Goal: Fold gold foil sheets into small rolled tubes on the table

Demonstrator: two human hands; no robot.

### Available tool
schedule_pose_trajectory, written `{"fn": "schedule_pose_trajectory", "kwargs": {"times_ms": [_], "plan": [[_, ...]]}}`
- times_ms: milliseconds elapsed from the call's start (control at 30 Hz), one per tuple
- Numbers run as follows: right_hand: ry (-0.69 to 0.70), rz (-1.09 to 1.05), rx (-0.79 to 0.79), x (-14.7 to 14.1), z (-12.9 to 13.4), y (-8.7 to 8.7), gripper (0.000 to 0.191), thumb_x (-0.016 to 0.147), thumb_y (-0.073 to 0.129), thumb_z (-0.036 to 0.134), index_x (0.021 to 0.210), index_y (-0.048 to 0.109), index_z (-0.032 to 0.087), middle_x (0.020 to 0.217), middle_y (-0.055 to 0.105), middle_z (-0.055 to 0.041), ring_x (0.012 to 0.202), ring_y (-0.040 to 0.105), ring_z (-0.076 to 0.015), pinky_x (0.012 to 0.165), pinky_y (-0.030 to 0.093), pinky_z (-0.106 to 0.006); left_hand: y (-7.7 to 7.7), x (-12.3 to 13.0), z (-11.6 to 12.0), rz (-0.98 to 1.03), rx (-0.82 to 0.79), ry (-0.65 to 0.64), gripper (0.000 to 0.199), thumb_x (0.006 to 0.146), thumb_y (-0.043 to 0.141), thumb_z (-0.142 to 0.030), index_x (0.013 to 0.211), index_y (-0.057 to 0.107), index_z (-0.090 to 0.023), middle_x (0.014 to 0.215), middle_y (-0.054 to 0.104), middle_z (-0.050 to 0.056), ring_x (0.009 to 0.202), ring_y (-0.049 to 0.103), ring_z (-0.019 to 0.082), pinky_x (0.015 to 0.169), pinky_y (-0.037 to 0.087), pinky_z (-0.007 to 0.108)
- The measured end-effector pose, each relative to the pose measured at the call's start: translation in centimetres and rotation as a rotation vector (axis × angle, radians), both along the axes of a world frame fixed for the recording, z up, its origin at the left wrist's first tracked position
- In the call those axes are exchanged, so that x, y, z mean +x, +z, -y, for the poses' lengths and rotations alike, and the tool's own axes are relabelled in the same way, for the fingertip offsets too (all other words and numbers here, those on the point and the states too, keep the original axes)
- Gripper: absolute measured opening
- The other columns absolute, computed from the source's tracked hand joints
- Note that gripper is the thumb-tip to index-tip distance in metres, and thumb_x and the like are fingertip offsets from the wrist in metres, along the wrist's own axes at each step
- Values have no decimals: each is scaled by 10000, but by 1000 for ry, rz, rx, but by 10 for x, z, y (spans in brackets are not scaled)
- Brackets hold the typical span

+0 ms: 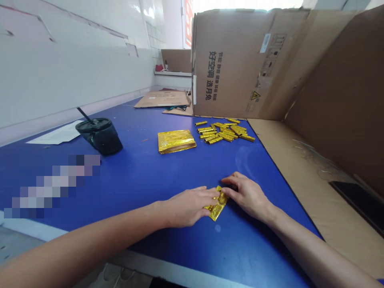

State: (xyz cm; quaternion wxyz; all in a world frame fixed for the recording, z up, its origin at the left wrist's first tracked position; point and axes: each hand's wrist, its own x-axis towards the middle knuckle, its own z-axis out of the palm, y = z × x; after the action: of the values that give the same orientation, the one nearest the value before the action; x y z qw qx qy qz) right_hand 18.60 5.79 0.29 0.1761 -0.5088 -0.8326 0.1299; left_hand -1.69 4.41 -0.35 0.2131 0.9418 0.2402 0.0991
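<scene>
A small sheet of gold foil paper [216, 211] lies on the blue tabletop between my hands, set at a slant and partly covered by fingers. My left hand [192, 206] rests over its left side, fingers stretched out flat. From the right, my right hand [247, 196] touches the sheet's upper right edge with curled fingers and the thumb on the foil. Farther back sits a flat stack of gold foil sheets [176, 141]. To the right of that stack, several narrow rolled or folded gold foil pieces [226, 133] lie in a loose pile.
A dark cup with a straw [103, 138] stands at the left, near a white paper [55, 134]. Large cardboard boxes [237, 64] wall off the back and right. Flattened cardboard [163, 99] lies at the far end. The blue table's [135, 172] pale front edge runs below my arms.
</scene>
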Motion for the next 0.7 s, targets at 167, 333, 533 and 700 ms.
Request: {"fn": "schedule_pose_trajectory", "kwargs": {"times_ms": [167,333,533,700], "plan": [[83,102,-21,-2,-1,1,188,789,471,209,934,591,202,832,560,-37,798,543,-157,708,424,-276,-2,1,-3,18,-18,-63,378,812,414,-102,1174,449,-205,1291,427,60,1227,325,165,1022,244,357],[82,72,-19,-1,3,3,67,742,493,148,773,530,194,789,529,-18,742,508,-143,679,401,-270,-3,-2,0,56,-55,-30,427,819,398,-110,1227,395,-238,1319,391,43,1225,326,164,1021,241,350],[10,-294,-188,6,0,-2,86,787,448,232,714,471,192,637,510,27,584,463,-115,551,368,-246,7,7,-8,249,-138,376,360,747,506,-184,1107,506,-192,1057,577,39,943,535,169,838,402,287],[-67,-719,-345,9,-4,-1,167,736,527,326,693,467,177,545,467,54,494,434,-91,483,344,-228,14,26,-32,422,-396,542,151,706,499,-168,818,598,-147,753,614,1,687,551,124,620,420,220]]}}
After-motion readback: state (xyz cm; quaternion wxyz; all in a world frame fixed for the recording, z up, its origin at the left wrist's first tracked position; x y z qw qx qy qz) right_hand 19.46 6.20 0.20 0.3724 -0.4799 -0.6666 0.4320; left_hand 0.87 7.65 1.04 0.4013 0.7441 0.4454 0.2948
